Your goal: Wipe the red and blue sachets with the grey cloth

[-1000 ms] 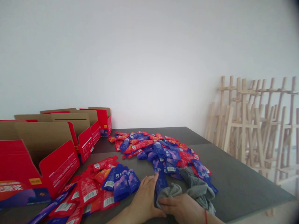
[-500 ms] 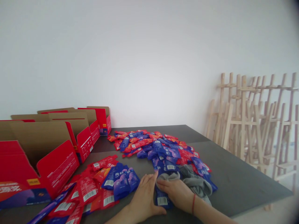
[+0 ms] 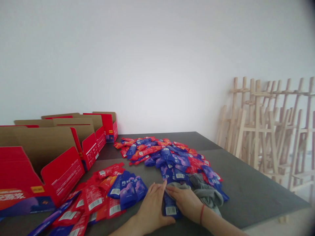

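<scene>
A blue pouch (image 3: 170,205) with a white barcode label lies on the table between my hands. My left hand (image 3: 151,207) rests along its left side, fingers stretched out and thumb spread at its lower corner. With bent fingers, my right hand (image 3: 185,200) presses a grey cloth (image 3: 209,194) onto the pouch's upper part. The cloth trails rightward in folds, and part of it is hidden under that hand. A red band (image 3: 202,214) circles my right wrist.
Beyond my hands spreads a heap of red and blue pouches (image 3: 157,154). More pouches (image 3: 93,198) lie at the left, beside several open red cardboard boxes (image 3: 62,167). Wooden easels (image 3: 257,131) stand past the right edge of the dark table (image 3: 251,193).
My right hand has shifted slightly, rubbing the cloth a short way over the pouch. My left hand stays in nearly the same place. The camera view has moved very little.
</scene>
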`<state>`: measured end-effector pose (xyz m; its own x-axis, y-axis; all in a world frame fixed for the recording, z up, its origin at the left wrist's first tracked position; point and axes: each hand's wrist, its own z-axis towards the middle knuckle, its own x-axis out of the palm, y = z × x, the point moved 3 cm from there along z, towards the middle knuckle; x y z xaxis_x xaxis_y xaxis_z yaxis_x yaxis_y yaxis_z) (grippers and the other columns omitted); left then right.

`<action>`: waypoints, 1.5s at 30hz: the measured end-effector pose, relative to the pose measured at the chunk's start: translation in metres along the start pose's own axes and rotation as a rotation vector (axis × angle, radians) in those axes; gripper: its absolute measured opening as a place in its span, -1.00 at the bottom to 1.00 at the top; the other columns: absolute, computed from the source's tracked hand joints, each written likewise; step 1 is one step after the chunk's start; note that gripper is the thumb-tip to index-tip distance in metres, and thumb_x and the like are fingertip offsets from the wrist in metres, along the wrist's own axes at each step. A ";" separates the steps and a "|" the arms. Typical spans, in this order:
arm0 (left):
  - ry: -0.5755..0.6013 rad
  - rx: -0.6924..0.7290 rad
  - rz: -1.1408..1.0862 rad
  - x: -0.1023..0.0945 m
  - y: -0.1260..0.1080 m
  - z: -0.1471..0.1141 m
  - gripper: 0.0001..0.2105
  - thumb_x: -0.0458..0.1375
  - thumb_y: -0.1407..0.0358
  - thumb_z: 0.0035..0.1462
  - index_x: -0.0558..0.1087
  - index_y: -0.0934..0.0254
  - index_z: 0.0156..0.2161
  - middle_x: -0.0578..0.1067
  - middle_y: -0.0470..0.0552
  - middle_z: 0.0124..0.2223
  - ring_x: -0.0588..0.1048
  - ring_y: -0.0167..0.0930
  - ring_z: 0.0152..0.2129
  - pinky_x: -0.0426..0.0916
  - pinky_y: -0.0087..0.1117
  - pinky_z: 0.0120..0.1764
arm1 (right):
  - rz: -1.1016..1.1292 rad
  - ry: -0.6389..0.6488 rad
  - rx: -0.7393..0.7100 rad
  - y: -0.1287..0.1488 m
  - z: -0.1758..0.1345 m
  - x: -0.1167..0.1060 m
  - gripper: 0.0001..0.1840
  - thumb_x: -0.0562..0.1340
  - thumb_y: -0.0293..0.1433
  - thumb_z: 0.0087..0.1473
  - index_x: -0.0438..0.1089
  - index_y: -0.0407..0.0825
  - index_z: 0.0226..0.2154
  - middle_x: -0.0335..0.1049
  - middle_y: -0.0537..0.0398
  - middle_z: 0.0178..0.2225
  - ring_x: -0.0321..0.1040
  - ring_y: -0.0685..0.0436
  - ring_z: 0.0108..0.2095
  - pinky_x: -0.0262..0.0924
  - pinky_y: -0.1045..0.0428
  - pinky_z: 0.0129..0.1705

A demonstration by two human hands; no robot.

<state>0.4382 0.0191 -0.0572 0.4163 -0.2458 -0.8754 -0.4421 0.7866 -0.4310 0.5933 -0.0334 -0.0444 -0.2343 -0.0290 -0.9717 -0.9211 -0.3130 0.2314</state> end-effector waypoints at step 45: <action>0.178 -0.360 0.880 -0.111 0.044 -0.055 -0.49 -0.11 0.63 0.11 0.43 0.54 0.13 0.38 0.41 0.18 0.39 -0.03 0.12 0.33 -0.01 0.05 | 0.140 -0.190 0.072 -0.034 -0.032 0.003 -0.40 0.05 -0.56 -0.01 0.45 0.05 0.07 0.42 0.10 0.12 0.40 -0.14 0.06 0.22 -0.01 0.13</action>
<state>0.3287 0.0495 0.0087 -0.2938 0.2429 -0.9245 -0.7671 0.5171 0.3796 0.6339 -0.0532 -0.0570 -0.4094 0.1142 -0.9052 -0.8938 -0.2494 0.3728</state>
